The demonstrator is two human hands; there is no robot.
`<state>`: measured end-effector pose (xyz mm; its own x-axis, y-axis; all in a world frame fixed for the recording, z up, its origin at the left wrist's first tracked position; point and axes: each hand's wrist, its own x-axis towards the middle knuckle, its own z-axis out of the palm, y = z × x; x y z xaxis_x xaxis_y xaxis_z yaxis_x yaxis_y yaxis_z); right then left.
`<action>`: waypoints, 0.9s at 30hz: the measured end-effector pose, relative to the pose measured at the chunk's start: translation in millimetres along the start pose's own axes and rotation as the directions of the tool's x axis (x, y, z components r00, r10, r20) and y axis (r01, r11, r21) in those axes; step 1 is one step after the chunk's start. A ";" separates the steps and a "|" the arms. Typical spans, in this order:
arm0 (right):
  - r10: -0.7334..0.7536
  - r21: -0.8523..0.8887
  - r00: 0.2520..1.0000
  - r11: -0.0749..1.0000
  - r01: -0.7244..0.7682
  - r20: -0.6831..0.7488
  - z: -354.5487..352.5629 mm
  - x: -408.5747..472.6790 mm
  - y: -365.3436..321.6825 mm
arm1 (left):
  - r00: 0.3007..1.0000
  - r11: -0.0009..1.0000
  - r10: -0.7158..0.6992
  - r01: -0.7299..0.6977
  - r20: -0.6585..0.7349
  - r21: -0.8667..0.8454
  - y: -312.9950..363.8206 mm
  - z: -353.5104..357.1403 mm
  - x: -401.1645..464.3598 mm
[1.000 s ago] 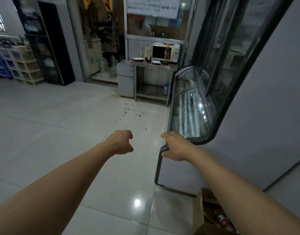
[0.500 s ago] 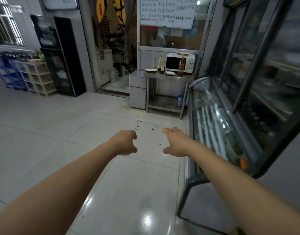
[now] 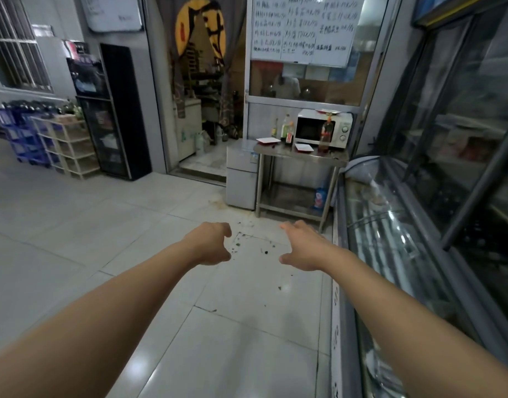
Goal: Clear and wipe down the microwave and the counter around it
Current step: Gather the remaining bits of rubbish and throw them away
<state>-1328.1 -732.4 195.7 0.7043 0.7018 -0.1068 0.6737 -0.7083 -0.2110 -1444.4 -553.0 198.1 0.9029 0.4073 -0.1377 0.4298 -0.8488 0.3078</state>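
Note:
A white microwave (image 3: 313,128) stands far ahead on a steel counter table (image 3: 330,157), its door closed and a red plate (image 3: 328,111) on its top. A tall bottle of brown liquid (image 3: 325,138) stands in front of its door. Two flat white-and-red plates (image 3: 268,141) (image 3: 303,147) lie on the counter, with a few bottles (image 3: 286,128) behind them. My left hand (image 3: 210,243) and my right hand (image 3: 305,246) hang out in front of me over the floor, fingers loosely curled, holding nothing, well short of the counter.
A glass display case (image 3: 390,239) runs along my right side up to the counter. A small grey fridge (image 3: 241,173) stands left of the table, and a blue bottle (image 3: 320,196) sits on its lower shelf. Dark specks litter the floor tiles (image 3: 261,248). A doorway (image 3: 201,110) opens beyond.
I have walked forward past the corner of the display case, and the view has tilted up. My right hand has left the case's edge. The microwave and counter are nearer.

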 end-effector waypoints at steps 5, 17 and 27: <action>0.032 0.009 0.999 0.999 -0.032 0.012 -14.0 90.7 28.2 | 0.999 0.999 0.050 -0.050 0.009 -0.003 -2.5 -11.8 101.2; 0.146 0.068 0.989 0.987 -0.146 0.002 -65.6 325.6 87.2 | 0.979 0.980 0.198 -0.197 0.045 -0.012 -6.3 -63.8 387.1; 0.188 0.081 0.982 0.979 -0.187 -0.011 -88.9 492.6 159.6 | 0.971 0.975 0.223 -0.224 0.086 -0.003 13.6 -69.6 572.6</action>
<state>-853.7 -506.6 195.7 0.8208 0.5552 -0.1343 0.5101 -0.8182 -0.2651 -922.1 -307.9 189.0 0.9733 0.1768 -0.1461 0.2168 -0.9173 0.3340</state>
